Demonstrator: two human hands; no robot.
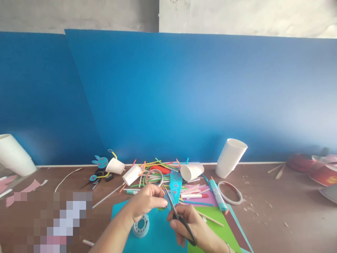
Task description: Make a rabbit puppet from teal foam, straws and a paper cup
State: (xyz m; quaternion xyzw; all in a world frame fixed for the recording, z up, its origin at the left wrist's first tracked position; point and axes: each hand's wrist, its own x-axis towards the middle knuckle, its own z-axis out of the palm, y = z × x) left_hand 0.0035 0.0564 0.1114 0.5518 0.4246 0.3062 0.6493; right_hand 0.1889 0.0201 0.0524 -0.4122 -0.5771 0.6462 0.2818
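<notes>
My left hand (149, 201) pinches a small piece of blue paper (169, 201) between thumb and fingers. My right hand (191, 225) grips black-handled scissors (191, 234), whose blades point up and away, against the blue paper. How far apart the blades are is hard to make out. Just beyond the blades lies a blue paper strip (176, 181) with red hearts in pale circles. Beneath my hands are a blue sheet (158, 239) and a green sheet (223, 228). A tape roll (141, 226) rests on the blue sheet beside my left wrist.
Behind my hands lies a pile of coloured straws or sticks (144, 179) with paper cups (192, 172). A cup stack (229, 158) and a tape ring (240, 196) are to the right. A blue rabbit-shaped cutout (102, 162) lies left. A blue panel (184, 105) borders the table.
</notes>
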